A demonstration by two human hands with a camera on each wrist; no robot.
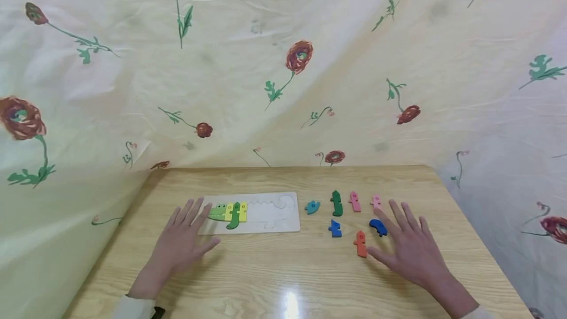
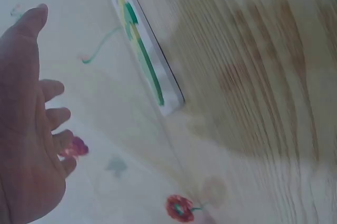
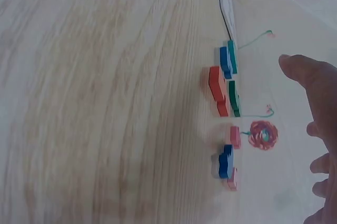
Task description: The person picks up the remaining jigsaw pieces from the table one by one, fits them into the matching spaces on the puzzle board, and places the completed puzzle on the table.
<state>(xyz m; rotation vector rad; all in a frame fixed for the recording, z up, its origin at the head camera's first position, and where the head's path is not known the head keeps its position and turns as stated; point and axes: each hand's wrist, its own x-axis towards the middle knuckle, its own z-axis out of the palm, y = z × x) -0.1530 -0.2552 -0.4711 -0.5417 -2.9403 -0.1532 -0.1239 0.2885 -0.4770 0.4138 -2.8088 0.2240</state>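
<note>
A white puzzle board with a crocodile outline lies left of the middle. Its left part carries a light green head piece, yellow pieces and a green leg piece. My left hand is spread over the board's left end, fingers straight, holding nothing. On the right my right hand hovers with spread fingers beside loose pieces: a dark blue one, an orange one and a pink one, which its index finger partly overlaps in the head view. Both palms are bare in the wrist views.
Between board and right hand lie a teal piece, a dark green piece, another pink piece and a blue piece. The wooden table meets a flowered cloth at its back and sides.
</note>
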